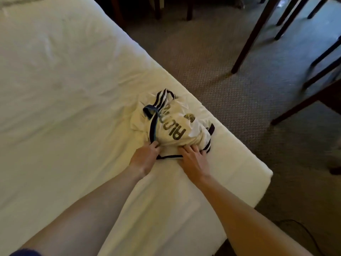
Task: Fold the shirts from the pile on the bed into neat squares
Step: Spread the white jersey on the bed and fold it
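A crumpled white shirt (pixel 171 122) with dark trim, striped sleeves and dark lettering lies bunched near the bed's right edge. My left hand (pixel 145 156) is at its near left side, fingers curled onto the dark-edged hem. My right hand (pixel 193 157) lies on the shirt's near right part, fingers spread and tucked into the cloth. Whether either hand really grips the cloth is hard to tell. No other shirts show.
The white bed (pixel 64 108) stretches far to the left and back. Its corner (pixel 265 174) is just right of my hands. Beyond it lies grey carpet (pixel 230 80) with dark chair and table legs (pixel 251 34) at the back right.
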The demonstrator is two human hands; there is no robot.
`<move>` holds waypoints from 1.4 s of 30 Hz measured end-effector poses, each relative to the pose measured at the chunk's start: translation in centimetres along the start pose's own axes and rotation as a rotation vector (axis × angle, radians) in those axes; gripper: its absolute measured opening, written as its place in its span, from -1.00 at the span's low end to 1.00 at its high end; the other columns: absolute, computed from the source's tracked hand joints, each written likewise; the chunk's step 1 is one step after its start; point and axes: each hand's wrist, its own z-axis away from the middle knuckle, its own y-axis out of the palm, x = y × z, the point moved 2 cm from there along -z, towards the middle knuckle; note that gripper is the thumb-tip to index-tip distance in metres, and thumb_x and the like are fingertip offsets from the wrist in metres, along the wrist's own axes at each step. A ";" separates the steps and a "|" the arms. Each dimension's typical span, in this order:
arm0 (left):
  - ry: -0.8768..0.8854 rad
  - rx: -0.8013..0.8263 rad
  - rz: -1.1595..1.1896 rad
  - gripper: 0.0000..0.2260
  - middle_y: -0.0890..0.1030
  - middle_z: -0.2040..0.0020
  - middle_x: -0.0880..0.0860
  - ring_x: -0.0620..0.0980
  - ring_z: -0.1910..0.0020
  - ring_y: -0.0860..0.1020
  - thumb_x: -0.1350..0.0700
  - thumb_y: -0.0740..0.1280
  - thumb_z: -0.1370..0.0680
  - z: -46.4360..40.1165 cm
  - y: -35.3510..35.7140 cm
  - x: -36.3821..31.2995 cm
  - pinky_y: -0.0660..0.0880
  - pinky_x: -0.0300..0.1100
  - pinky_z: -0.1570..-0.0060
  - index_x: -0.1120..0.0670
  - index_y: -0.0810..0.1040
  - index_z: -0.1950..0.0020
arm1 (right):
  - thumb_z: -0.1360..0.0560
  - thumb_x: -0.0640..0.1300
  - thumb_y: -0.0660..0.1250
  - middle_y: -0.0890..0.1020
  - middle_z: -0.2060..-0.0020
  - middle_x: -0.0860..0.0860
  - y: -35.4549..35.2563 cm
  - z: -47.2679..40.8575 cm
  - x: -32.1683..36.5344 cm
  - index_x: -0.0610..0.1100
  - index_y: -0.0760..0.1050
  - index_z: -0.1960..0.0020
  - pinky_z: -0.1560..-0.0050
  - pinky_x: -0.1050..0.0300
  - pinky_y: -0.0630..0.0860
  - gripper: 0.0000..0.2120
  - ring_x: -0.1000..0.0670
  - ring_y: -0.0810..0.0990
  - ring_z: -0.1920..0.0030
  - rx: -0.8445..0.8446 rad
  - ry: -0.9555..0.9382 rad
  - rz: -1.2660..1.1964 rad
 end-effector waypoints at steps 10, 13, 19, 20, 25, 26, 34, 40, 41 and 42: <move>-0.025 -0.304 0.088 -0.78 0.63 0.03 0.02 0.12 -0.03 0.56 0.31 0.32 -0.51 0.4 -5.8 1.7 0.50 -0.03 0.25 0.06 0.62 -0.06 | -0.42 -0.29 0.44 0.61 0.22 -0.01 -6.5 -1.9 2.0 -0.11 0.52 0.07 0.07 -0.06 0.47 -0.84 -0.12 0.57 0.17 -0.288 -0.088 0.073; -0.030 -0.394 0.045 -0.81 0.65 0.03 0.04 0.13 -0.05 0.55 0.30 0.29 -0.53 1.5 -13.7 2.9 0.48 -0.03 0.19 0.06 0.57 -0.06 | -0.50 -0.35 0.20 0.62 0.24 -0.04 -14.3 -2.7 4.2 -0.12 0.44 0.02 -0.08 -0.07 0.43 -0.84 -0.15 0.59 0.20 -0.305 -0.086 -0.017; -0.053 -0.595 0.036 -0.87 0.57 0.05 0.04 0.09 0.00 0.52 0.23 0.21 -0.60 8.8 -35.2 5.2 0.35 -0.09 0.20 0.05 0.49 -0.07 | -0.64 -0.26 0.08 0.61 0.11 -0.06 -34.6 -2.9 12.7 -0.14 0.40 -0.09 -0.05 -0.03 0.55 -0.86 -0.06 0.60 0.13 -0.400 -0.187 -0.232; -0.064 -0.635 0.041 -0.88 0.55 0.06 0.05 0.11 0.02 0.53 0.22 0.21 -0.61 10.7 -38.8 5.7 0.35 -0.10 0.20 0.05 0.49 -0.09 | -0.66 -0.22 0.09 0.59 0.15 -0.03 -37.8 -2.5 14.6 -0.13 0.39 -0.08 0.05 0.00 0.60 -0.89 -0.02 0.60 0.18 -0.425 -0.226 -0.266; -0.165 -0.796 0.083 -0.87 0.54 0.03 0.09 0.12 0.09 0.55 0.13 0.17 -0.64 23.1 -52.6 9.7 0.35 -0.12 0.20 0.04 0.49 -0.11 | -0.60 0.07 0.26 0.53 0.29 0.14 -51.1 2.1 26.3 0.00 0.33 -0.07 0.32 0.21 0.44 -0.82 0.12 0.49 0.39 -0.514 -0.415 -0.229; -0.176 -0.814 0.095 -0.86 0.55 0.01 0.09 0.13 0.09 0.55 0.12 0.16 -0.65 25.9 -54.7 10.7 0.36 -0.11 0.20 0.05 0.48 -0.13 | -0.57 0.10 0.28 0.56 0.26 0.12 -53.4 3.3 29.1 0.00 0.37 -0.11 0.29 0.20 0.46 -0.77 0.09 0.51 0.35 -0.515 -0.430 -0.189; -0.154 -1.088 0.295 -0.90 0.60 0.11 0.02 0.06 0.15 0.55 0.11 0.20 -0.64 49.4 -64.1 19.9 0.37 -0.13 0.28 0.07 0.49 -0.06 | -0.60 -0.19 0.31 0.67 0.11 -0.03 -65.4 13.3 52.4 -0.20 0.64 0.00 0.06 0.18 0.41 -0.85 0.01 0.60 0.14 -0.507 -0.689 -0.417; -0.115 -0.959 0.586 -0.54 0.55 -0.14 -0.15 -0.17 -0.07 0.54 -0.19 0.42 -0.50 60.6 -59.3 26.8 0.45 -0.25 0.03 -0.13 0.40 -0.34 | -0.59 -0.18 0.28 0.66 0.05 -0.01 -70.2 19.8 65.2 -0.04 0.64 0.07 -0.18 0.02 0.45 -0.82 -0.08 0.59 -0.06 -0.420 -0.730 -0.713; -0.112 -0.909 0.637 -0.44 0.50 -0.21 -0.19 -0.18 -0.13 0.51 -0.18 0.47 -0.47 62.0 -58.1 27.5 0.45 -0.27 -0.02 -0.17 0.33 -0.40 | -0.58 -0.18 0.28 0.67 0.08 0.00 -70.6 20.9 66.8 -0.05 0.65 0.09 -0.14 0.04 0.46 -0.82 -0.05 0.59 -0.02 -0.417 -0.748 -0.735; -0.120 -0.869 0.668 -0.38 0.45 -0.22 -0.25 -0.22 -0.15 0.48 -0.10 0.52 -0.45 63.3 -57.1 28.1 0.45 -0.33 -0.03 -0.20 0.27 -0.41 | -0.56 -0.17 0.28 0.67 0.11 -0.01 -71.0 21.7 68.3 -0.09 0.66 0.09 -0.10 0.05 0.46 -0.82 -0.04 0.58 0.01 -0.425 -0.760 -0.742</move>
